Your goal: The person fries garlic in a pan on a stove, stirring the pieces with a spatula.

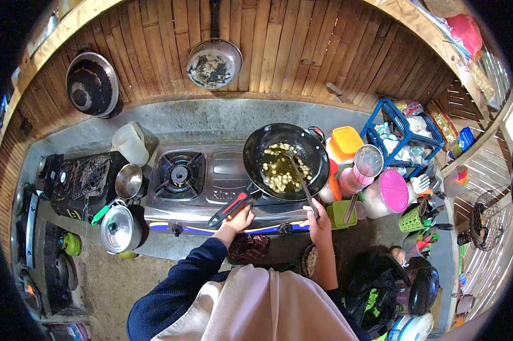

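Observation:
A black wok [258,143] sits on the right burner of a gas stove, with small pale pieces of food [282,181] in oil inside it. My right hand [320,223] is closed around the long dark handle of a spatula [302,182], whose head is down among the pieces. Beside the wok's red-and-black handle [231,208], at the stove's front edge, is my left hand [240,218]. Its fingers are curled, and I cannot make out whether they grip the handle.
The stove's left burner [179,174] has nothing on it. A lidded pot [120,228], a small metal pot [129,181] and a grill rack [90,177] stand left. Plastic containers [347,140], a pink-lidded tub [392,191] and a blue rack [404,131] crowd the right.

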Motion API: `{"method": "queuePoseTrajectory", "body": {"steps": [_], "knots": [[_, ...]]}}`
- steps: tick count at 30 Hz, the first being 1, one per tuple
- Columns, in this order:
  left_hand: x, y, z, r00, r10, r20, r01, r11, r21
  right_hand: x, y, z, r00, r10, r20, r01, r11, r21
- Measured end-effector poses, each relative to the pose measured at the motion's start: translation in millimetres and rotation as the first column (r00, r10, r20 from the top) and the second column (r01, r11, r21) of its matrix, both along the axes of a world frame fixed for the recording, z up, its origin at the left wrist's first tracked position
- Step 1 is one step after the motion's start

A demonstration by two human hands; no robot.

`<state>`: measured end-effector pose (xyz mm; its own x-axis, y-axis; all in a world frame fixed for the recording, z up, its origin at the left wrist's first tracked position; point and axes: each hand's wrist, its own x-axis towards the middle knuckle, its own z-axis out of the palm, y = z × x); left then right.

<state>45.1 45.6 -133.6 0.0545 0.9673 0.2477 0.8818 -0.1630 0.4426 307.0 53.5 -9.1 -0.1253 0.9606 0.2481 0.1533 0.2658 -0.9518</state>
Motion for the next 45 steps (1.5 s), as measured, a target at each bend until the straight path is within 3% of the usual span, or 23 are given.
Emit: {"method": "queuePoseTrajectory", "body": {"steps": [1, 2, 5, 11, 17, 25, 30, 33, 37, 40, 45], "knots": [[0.6, -0.5, 3.3, 1.000, -0.001, 0.011, 0.002, 1.000, -0.021, 3.2, -0.3, -0.1, 0.995, -0.033, 0.095, 0.022, 0.993, 0.114], [0.9, -1.3, 6.8, 1.000, -0.001, 0.010, 0.001, 1.000, -0.019, 6.8, -1.5, 0.2, 0.995, -0.032, 0.094, 0.021, 0.993, 0.116], [0.9, -1.8, 6.2, 0.999, -0.005, 0.050, 0.005, 1.000, 0.000, 12.2, -13.5, 26.1, 0.981, -0.087, -0.175, 0.069, 0.992, -0.105], [2.1, -1.5, 7.1, 1.000, -0.004, -0.019, 0.006, 0.995, 0.101, 31.0, -21.6, 49.4, 0.956, -0.184, -0.228, 0.174, 0.983, -0.066], [0.1, -1.1, -3.6, 0.999, 0.020, -0.029, -0.017, 0.996, 0.093, 37.6, -29.2, 50.2, 0.906, -0.313, -0.286, 0.339, 0.940, 0.044], [0.4, 1.2, -6.5, 1.000, 0.004, 0.019, -0.006, 0.993, 0.120, 36.9, -15.0, 34.6, 0.937, -0.195, -0.290, 0.221, 0.974, 0.058], [2.3, -0.5, 0.1, 0.999, 0.028, -0.039, -0.024, 0.996, 0.091, 31.4, -4.5, 16.8, 0.944, -0.108, -0.311, 0.117, 0.993, 0.010], [2.0, -0.1, -1.1, 1.000, 0.020, -0.020, -0.019, 0.999, 0.048, 24.5, 2.1, 5.5, 0.973, -0.030, -0.229, 0.045, 0.997, 0.059], [-0.9, 0.6, -5.2, 0.999, 0.004, -0.037, -0.001, 0.998, 0.069, 15.7, 7.2, 0.7, 0.988, -0.041, -0.148, 0.031, 0.997, -0.065], [1.5, 1.2, -2.4, 0.999, -0.004, 0.051, -0.003, 0.989, 0.145, 9.4, 11.2, -5.3, 0.993, -0.025, -0.113, 0.016, 0.997, -0.080], [2.2, -1.4, 3.6, 1.000, 0.007, 0.018, -0.009, 0.994, 0.111, 12.0, 5.2, -3.2, 0.995, -0.043, -0.088, 0.032, 0.993, -0.117]]}}
